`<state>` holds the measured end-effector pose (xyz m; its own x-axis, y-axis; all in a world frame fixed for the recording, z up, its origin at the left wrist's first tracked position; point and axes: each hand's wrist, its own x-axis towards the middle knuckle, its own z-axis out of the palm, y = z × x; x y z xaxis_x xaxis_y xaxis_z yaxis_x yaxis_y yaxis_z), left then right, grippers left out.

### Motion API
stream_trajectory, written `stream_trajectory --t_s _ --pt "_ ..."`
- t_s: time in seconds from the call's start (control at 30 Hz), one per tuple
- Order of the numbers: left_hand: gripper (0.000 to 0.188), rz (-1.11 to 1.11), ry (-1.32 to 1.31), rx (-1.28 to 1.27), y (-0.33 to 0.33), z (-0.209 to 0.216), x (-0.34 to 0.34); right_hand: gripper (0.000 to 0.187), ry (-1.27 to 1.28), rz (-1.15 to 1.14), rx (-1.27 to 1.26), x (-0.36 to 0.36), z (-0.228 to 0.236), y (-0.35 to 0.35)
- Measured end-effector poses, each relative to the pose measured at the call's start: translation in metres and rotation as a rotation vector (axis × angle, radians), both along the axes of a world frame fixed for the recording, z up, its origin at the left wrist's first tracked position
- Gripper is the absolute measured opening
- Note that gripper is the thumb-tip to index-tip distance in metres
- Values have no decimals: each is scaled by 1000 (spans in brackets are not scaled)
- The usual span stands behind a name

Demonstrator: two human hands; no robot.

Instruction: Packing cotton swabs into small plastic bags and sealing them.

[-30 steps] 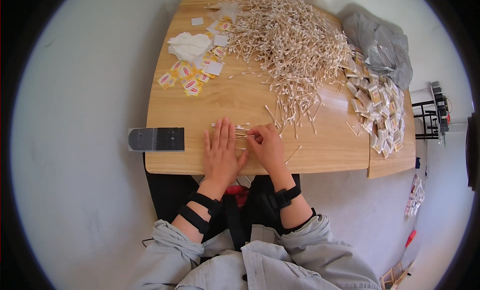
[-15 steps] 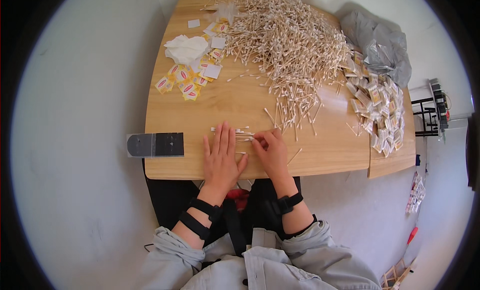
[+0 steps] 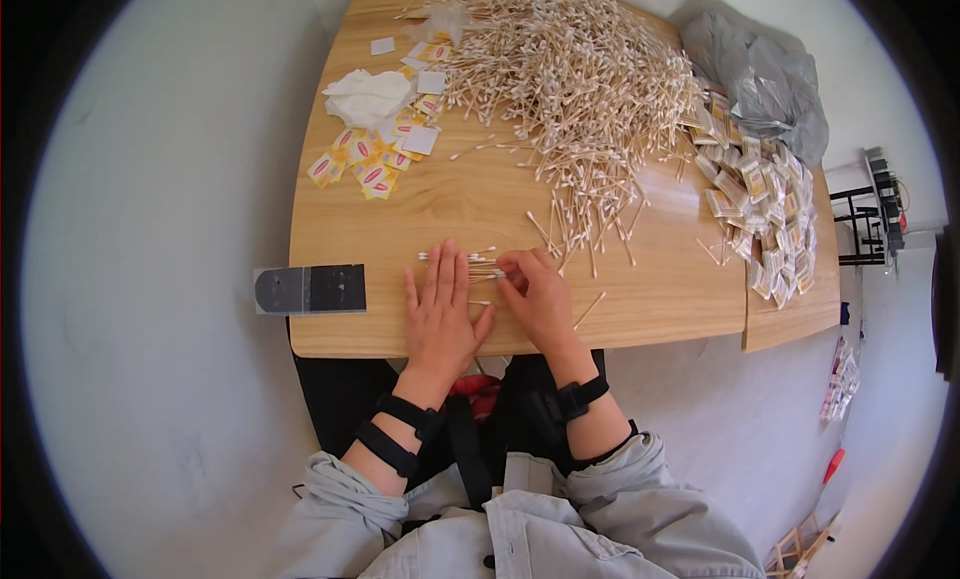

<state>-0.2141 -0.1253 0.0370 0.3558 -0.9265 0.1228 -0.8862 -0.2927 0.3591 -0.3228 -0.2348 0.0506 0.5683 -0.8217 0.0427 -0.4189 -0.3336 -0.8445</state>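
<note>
My left hand lies flat on the table with its fingers stretched out, over a small row of cotton swabs. White swab tips stick out on both sides of the fingers. My right hand is curled, thumb and fingertips pinched at the right ends of these swabs. How many it grips is hidden. One swab tip shows by my left thumb. To the right of my right hand lies a loose cotton swab.
A large heap of cotton swabs covers the far table. At right are packed swab bundles and a grey plastic bag. Yellow-white cards and a crumpled white tissue lie far left; a clear-and-black sleeve overhangs the left edge.
My right hand has shifted slightly left and its fingertips have drawn closer together at the swab ends. My left hand stays flat in nearly the same place.
</note>
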Motion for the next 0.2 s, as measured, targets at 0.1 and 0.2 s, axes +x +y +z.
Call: stream_trajectory --t_s 0.1,0.2 --pt "80 0 -10 -2 -1 0 0 16 -17 16 -19 -1 -3 -2" --pt "81 0 -10 11 -3 0 -1 15 3 11 -35 -1 -3 -3"
